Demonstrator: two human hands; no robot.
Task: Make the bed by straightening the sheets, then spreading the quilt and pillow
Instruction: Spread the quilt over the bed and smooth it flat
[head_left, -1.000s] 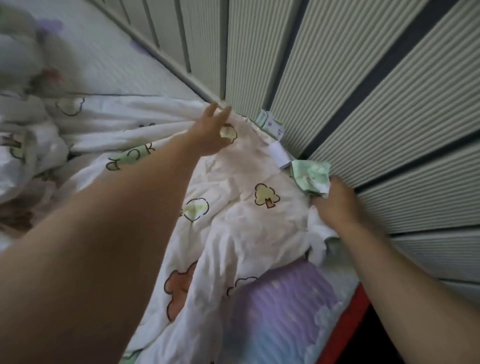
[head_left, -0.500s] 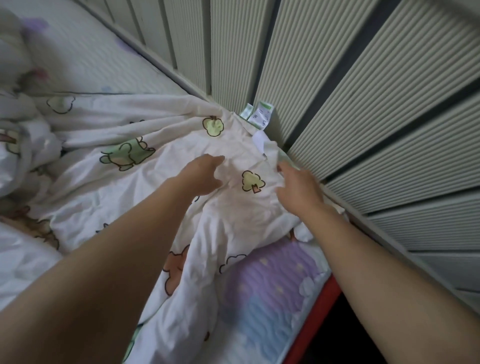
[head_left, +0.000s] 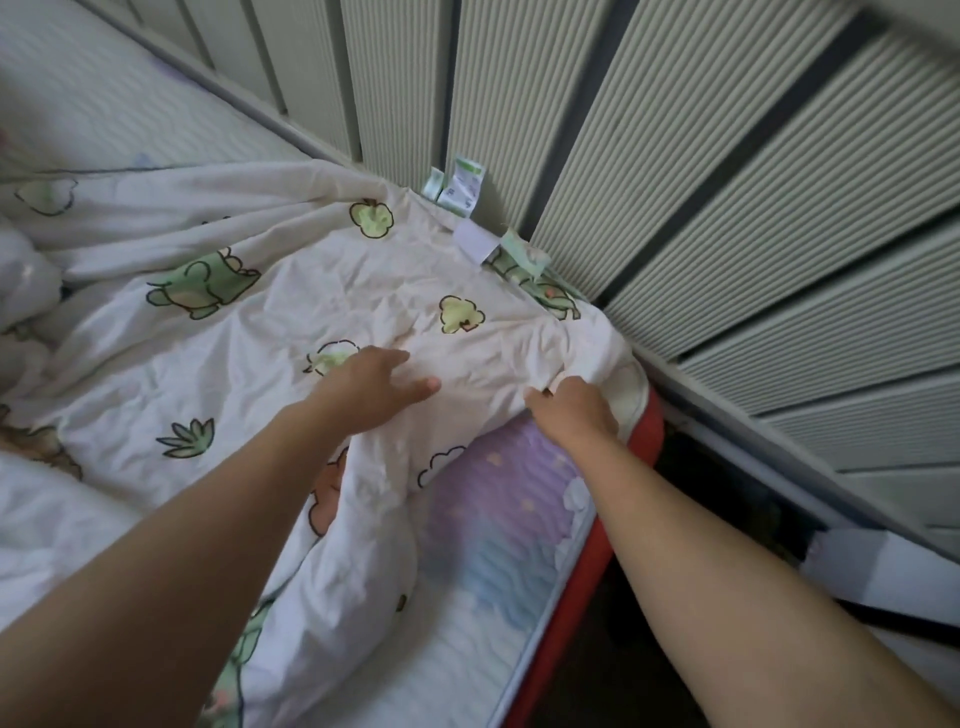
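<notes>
A cream quilt (head_left: 322, 291) printed with trees and green dinosaurs lies rumpled over the bed's corner, its care tags (head_left: 460, 189) standing against the wall. My left hand (head_left: 371, 387) lies flat on the quilt with fingers spread, pressing it down. My right hand (head_left: 569, 410) grips the quilt's edge near the bed's corner, fingers tucked under the fold. Below the quilt shows the purple and blue quilted sheet (head_left: 498, 525) with cloud shapes. No pillow is plainly visible.
A ribbed grey wall (head_left: 675, 130) with dark seams hems the bed on the far and right sides. The red mattress edge (head_left: 576, 597) runs along the right, with a dark gap (head_left: 701, 514) beyond it. More bunched white bedding (head_left: 47, 519) lies at left.
My left hand drew back from the quilt's far corner to its middle. My right hand moved from the wall side down to the quilt's near edge. The quilt corner now lies flatter.
</notes>
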